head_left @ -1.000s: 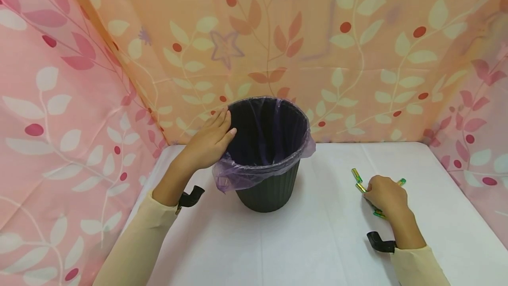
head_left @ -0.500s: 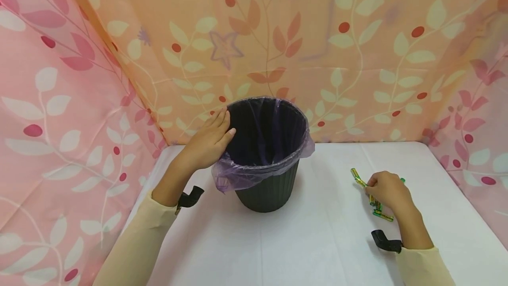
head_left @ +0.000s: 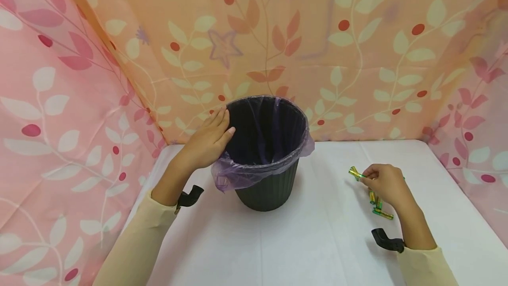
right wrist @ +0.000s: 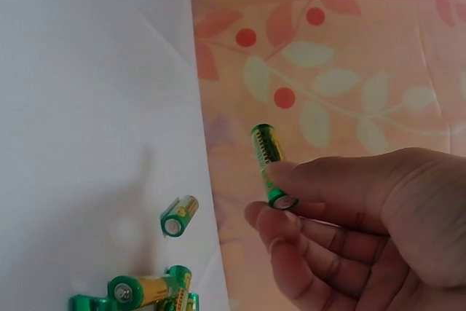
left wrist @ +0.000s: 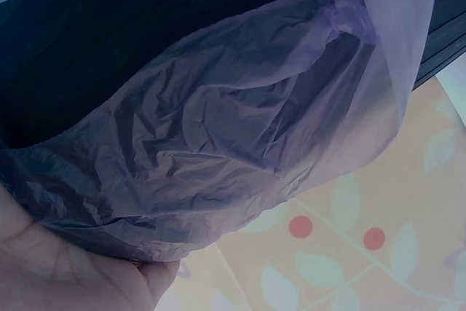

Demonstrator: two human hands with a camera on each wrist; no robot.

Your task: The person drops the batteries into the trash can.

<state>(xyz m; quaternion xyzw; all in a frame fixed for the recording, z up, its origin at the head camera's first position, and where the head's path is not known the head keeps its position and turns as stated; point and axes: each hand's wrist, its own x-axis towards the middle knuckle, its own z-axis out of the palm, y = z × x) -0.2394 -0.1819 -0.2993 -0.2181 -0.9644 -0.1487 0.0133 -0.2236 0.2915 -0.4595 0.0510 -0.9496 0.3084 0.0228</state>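
Lower rt, R hand (head_left: 388,184) pinched a battery (right wrist: 267,152), prob. light, stiff, slick, best held mid-barrel; straight-fingered L hand (head_left: 206,141) rested on bin (head_left: 270,192)!

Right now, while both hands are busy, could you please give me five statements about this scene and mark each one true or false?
1. The right hand pinches a green battery. True.
2. The black bin lies on its side. False: it stands upright.
3. The left hand touches the purple bag. True.
4. Every visible battery is inside the bin. False: the loose batteries lie on the white table.
5. The bag hangs over the bin's rim. True.
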